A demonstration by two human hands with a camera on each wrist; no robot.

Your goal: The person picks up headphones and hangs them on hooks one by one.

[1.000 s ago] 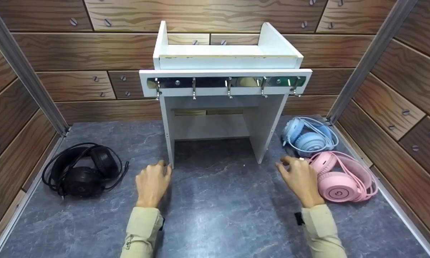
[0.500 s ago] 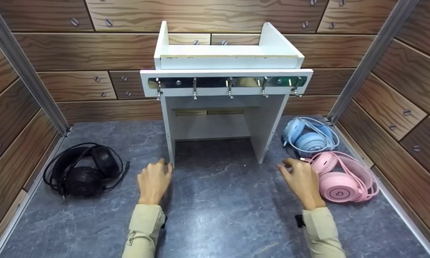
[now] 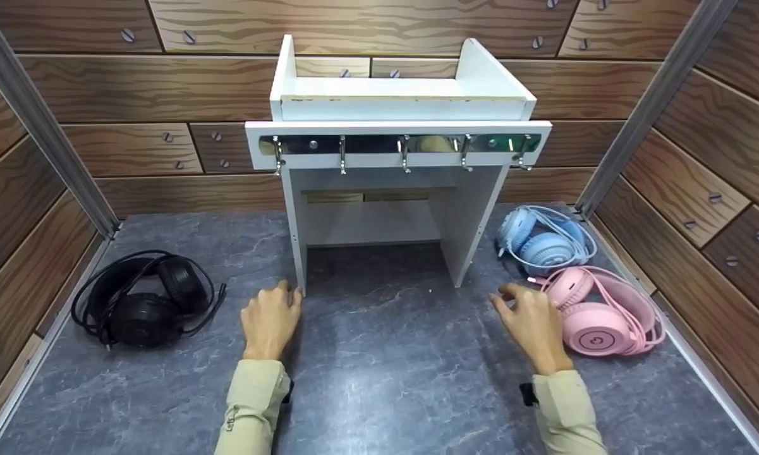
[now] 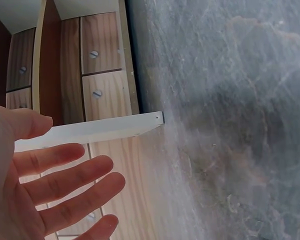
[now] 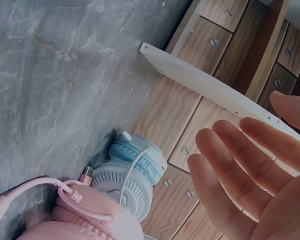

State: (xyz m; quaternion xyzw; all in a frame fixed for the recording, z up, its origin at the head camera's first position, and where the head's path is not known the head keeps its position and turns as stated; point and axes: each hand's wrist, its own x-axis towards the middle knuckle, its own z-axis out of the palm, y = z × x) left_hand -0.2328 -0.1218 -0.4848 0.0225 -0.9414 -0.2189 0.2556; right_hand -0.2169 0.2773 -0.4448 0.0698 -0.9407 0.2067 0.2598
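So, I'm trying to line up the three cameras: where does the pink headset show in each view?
Head: pink headset at right, just below the blue headset.
Left wrist: not in the picture.
Right wrist: bottom left, cut off by the lower edge.
Shared landmark: the white stand, partly visible in both wrist views.

Free room between white side panels (image 3: 466, 215)

"Left" lettering (image 3: 230, 418) on left sleeve (image 3: 256, 395), G-like logo (image 3: 596, 341) on pink headphones (image 3: 597, 317)
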